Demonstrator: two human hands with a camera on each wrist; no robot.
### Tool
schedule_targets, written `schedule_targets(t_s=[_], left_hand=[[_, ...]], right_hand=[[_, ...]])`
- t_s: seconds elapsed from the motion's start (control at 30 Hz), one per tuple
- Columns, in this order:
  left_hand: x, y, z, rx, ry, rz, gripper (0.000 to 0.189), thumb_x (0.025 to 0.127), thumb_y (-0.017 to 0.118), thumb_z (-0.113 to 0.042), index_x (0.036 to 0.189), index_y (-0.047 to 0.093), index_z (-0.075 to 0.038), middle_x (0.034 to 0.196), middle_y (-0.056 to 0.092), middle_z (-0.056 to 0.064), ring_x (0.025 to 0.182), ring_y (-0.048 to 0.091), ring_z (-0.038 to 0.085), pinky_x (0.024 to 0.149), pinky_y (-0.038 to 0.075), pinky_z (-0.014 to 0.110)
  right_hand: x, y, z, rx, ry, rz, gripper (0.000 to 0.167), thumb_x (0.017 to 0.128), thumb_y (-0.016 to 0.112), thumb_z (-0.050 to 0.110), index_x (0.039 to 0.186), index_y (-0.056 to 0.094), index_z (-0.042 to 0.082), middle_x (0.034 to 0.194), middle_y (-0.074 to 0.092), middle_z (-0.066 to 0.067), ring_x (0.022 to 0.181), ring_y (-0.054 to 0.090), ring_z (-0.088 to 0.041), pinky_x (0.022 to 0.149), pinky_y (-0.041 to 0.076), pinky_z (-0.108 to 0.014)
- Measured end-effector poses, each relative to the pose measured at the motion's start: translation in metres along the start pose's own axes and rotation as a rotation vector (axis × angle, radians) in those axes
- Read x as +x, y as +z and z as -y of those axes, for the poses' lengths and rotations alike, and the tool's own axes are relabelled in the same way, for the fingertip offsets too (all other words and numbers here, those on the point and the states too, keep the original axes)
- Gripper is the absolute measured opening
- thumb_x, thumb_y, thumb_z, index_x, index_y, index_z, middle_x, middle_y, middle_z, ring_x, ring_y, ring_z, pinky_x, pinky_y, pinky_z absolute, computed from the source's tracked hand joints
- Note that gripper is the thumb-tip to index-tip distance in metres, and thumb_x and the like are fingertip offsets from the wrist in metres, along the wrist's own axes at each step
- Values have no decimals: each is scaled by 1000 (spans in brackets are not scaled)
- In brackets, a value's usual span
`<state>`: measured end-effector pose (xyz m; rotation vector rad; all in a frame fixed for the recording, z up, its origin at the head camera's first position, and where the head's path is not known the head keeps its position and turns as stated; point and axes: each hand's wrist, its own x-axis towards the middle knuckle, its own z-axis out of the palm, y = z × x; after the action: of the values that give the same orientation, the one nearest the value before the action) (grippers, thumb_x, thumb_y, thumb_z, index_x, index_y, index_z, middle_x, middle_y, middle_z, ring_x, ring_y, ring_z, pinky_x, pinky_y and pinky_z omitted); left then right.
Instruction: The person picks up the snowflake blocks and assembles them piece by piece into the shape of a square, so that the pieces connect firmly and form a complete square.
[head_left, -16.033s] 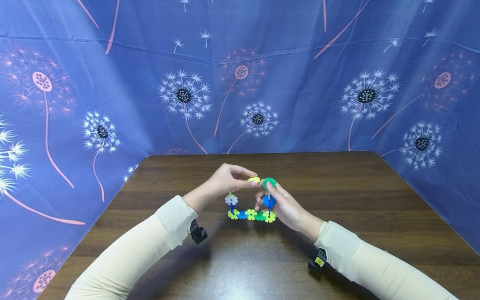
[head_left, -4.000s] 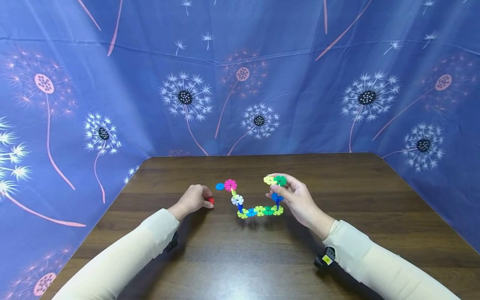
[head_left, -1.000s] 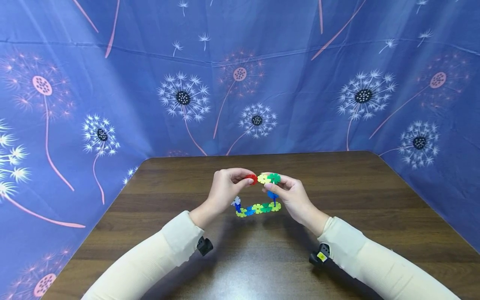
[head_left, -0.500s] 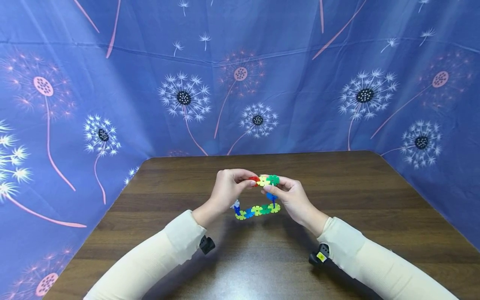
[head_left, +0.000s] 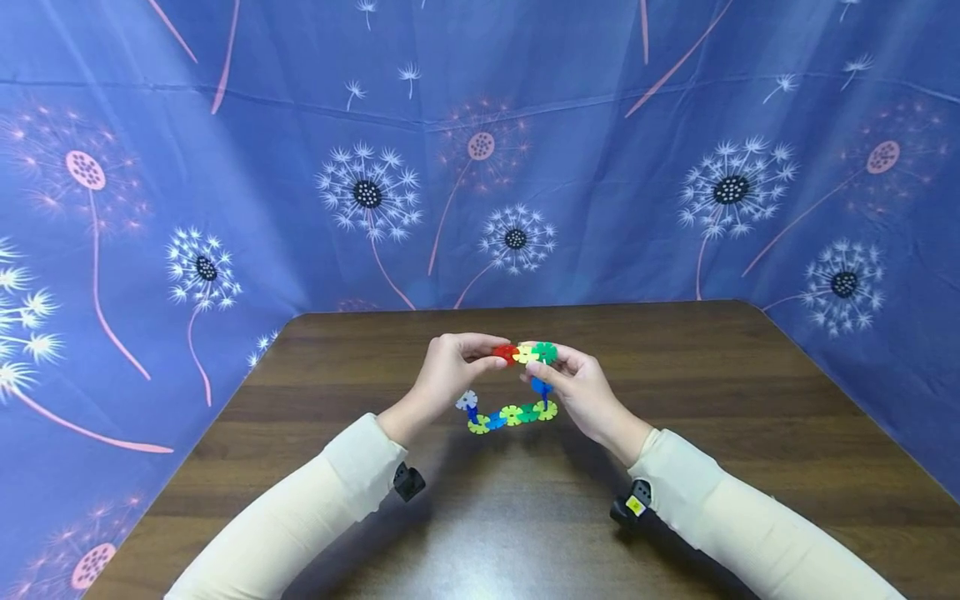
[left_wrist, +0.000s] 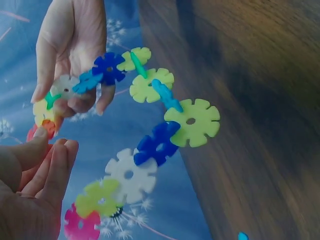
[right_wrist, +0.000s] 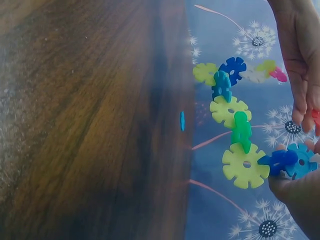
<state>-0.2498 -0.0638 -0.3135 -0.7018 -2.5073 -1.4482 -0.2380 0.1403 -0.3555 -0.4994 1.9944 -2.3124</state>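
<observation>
Slotted plastic snowflake discs are linked into a chain, hanging as an unclosed loop between the hands. My left hand (head_left: 446, 375) pinches a red disc (head_left: 506, 354) between thumb and fingers. The red disc meets the edge of a yellow disc (head_left: 527, 355), beside a green disc (head_left: 546, 352). My right hand (head_left: 588, 392) grips this end of the chain around the yellow disc, its thumb in front. The chain's other end carries a white disc (left_wrist: 130, 176), a yellow-green disc (left_wrist: 98, 197) and a pink disc (left_wrist: 81, 223), below the left hand and free of it.
One blue disc (right_wrist: 182, 121) lies on the brown wooden table (head_left: 480, 517), hidden behind the left hand in the head view. A blue dandelion-print cloth (head_left: 600, 167) hangs behind the table. Each wrist wears a black camera (head_left: 408, 482).
Earlier, my left hand held the yellow disc at the green one, then picked the red disc off the table at left. It brought it to the yellow disc; both hands have since risen slightly.
</observation>
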Motion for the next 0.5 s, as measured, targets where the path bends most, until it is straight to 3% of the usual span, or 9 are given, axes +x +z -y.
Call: schedule_targets(t_s=[0.23, 0.5], left_hand=[[0, -16, 7, -27, -51, -33, 25, 82, 76, -8, 106, 74, -7, 100, 75, 7, 86, 73, 17, 70, 57, 26], [-3, -26, 15, 14, -70, -57, 21, 84, 75, -9, 105, 74, -7, 97, 75, 9, 86, 73, 18, 68, 57, 26]], right_hand=[[0, -2, -3, -2, 27, -31, 43, 95, 62, 14, 130, 50, -8, 92, 71, 7, 88, 70, -13, 80, 56, -26], [-2, -3, -2, 7, 32, -28, 44, 95, 63, 14, 132, 50, -5, 95, 70, 7, 86, 68, -9, 80, 56, -25]])
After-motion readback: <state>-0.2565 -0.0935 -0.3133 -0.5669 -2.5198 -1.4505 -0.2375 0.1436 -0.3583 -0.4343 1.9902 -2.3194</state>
